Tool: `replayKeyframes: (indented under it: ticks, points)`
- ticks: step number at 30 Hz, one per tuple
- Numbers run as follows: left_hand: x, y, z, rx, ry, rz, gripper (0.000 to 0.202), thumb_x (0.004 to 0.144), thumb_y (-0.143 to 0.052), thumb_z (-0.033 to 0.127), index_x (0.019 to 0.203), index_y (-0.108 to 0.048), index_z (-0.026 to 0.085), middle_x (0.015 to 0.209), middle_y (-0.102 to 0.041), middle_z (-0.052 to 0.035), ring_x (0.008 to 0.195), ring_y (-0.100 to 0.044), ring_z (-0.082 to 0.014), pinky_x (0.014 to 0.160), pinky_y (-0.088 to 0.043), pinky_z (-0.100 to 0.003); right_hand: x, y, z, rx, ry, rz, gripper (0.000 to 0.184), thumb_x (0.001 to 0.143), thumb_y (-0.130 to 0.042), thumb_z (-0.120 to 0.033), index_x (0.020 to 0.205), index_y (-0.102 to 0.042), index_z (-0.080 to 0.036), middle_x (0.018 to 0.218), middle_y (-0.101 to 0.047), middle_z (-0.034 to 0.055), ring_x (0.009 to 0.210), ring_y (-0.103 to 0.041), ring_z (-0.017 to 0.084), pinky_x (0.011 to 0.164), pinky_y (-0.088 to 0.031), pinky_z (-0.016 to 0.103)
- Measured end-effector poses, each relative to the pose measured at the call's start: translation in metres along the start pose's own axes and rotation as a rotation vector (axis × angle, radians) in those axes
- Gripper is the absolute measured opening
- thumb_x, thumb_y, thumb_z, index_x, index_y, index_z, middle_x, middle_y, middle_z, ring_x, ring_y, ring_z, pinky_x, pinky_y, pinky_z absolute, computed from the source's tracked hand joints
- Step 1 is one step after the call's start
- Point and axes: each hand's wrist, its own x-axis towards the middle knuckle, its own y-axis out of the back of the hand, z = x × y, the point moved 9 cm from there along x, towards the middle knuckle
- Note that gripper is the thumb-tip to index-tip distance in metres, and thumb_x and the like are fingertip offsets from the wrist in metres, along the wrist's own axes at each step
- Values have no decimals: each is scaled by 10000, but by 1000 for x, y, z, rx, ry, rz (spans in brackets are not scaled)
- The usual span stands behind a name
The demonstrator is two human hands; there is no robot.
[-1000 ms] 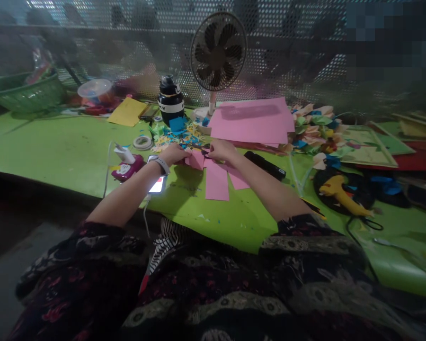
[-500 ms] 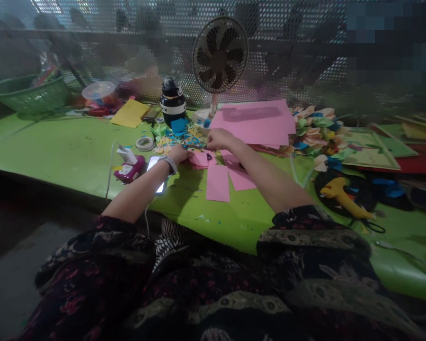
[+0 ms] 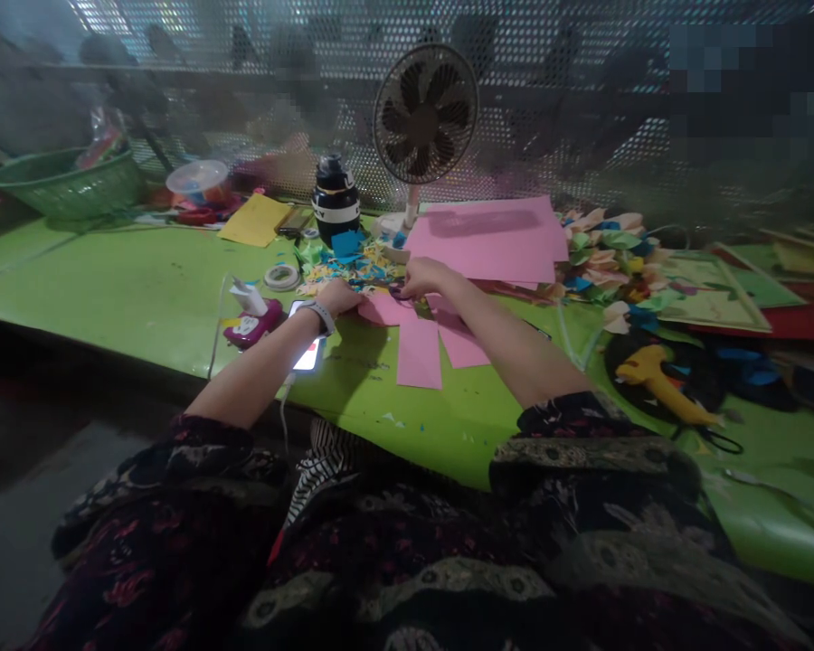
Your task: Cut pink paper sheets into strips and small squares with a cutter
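Observation:
My left hand (image 3: 339,296), with a watch on the wrist, rests closed on a small pink paper piece (image 3: 382,310) on the green table (image 3: 136,289). My right hand (image 3: 425,274) sits just right of it with the fingers pinched on something dark and small that I cannot make out. Two longer pink paper strips (image 3: 419,353) lie below the hands. A heap of small coloured paper scraps (image 3: 349,263) lies just beyond the hands.
A lit phone (image 3: 308,353) and a purple charger block (image 3: 248,325) lie left. Beyond are a tape roll (image 3: 281,275), black bottle (image 3: 335,200), small fan (image 3: 425,116), large pink sheets (image 3: 492,240) and folded paper flowers (image 3: 603,253). A yellow glue gun (image 3: 657,384) lies right, a green basket (image 3: 68,185) far left.
My right hand rose toward the big pink sheets half a second ago and has come back down beside my left hand. The left hand has stayed on the small pink piece.

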Motion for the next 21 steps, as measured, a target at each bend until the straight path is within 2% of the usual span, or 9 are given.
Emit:
replayKeyframes:
  ticks: [3, 7, 9, 11, 14, 17, 19, 21]
  points:
    - [-5, 7, 6, 34, 15, 66, 308, 760, -809, 222, 589, -554, 203, 540, -524, -9, 588, -590, -179, 565, -416, -266, -3, 5, 1, 145, -1, -31, 243, 809, -819, -303, 961, -805, -114, 818, -788, 100, 784, -735, 224, 670, -562, 275]
    - [-12, 1, 21, 19, -14, 66, 259, 811, -787, 229, 638, -600, 188, 542, -547, -10, 608, -608, -176, 566, -430, -247, -7, 12, -6, 288, 29, -17, 366, 760, -873, -302, 1060, -785, -112, 736, -765, 80, 714, -728, 229, 677, -597, 308]
    - [-14, -2, 28, 24, -46, 78, 207, 839, -765, 237, 684, -636, 187, 583, -598, -20, 679, -650, -189, 594, -448, -236, -11, 13, -11, 316, 39, -9, 359, 776, -852, -295, 1074, -778, -109, 729, -765, 80, 708, -728, 231, 687, -602, 317]
    - [-16, -2, 34, 45, -79, 101, 191, 851, -757, 246, 697, -659, 190, 628, -645, -42, 782, -690, -216, 645, -469, -238, -17, 12, -12, 293, 29, 1, 257, 835, -788, -290, 1019, -786, -110, 762, -777, 94, 751, -737, 235, 702, -592, 306]
    - [-21, 3, 38, 139, -131, 120, 289, 873, -739, 293, 618, -650, 190, 647, -680, -88, 874, -718, -258, 719, -498, -255, -34, 6, -7, 108, -5, 24, 184, 873, -741, -303, 935, -794, -138, 864, -794, 110, 879, -744, 257, 734, -549, 296]
    - [-27, 11, 42, 240, -206, 144, 343, 900, -694, 321, 586, -653, 190, 636, -702, -101, 844, -733, -250, 744, -519, -252, -54, -7, 1, -59, 2, -2, 219, 832, -789, -334, 978, -790, -171, 987, -790, 114, 961, -725, 277, 737, -510, 308]
    - [-32, 15, 45, 210, -242, 158, 287, 900, -685, 308, 642, -683, 183, 626, -713, -84, 796, -739, -227, 731, -530, -239, -65, -16, 6, -53, 15, -27, 250, 811, -805, -313, 1024, -775, -184, 1050, -777, 108, 959, -710, 263, 724, -496, 305]
    - [-37, 15, 48, 125, -262, 132, 233, 901, -680, 287, 699, -701, 172, 613, -718, -63, 730, -742, -201, 703, -539, -227, -71, -24, 10, 17, 20, -52, 196, 808, -785, -244, 995, -763, -186, 1038, -766, 93, 925, -697, 238, 718, -487, 300]
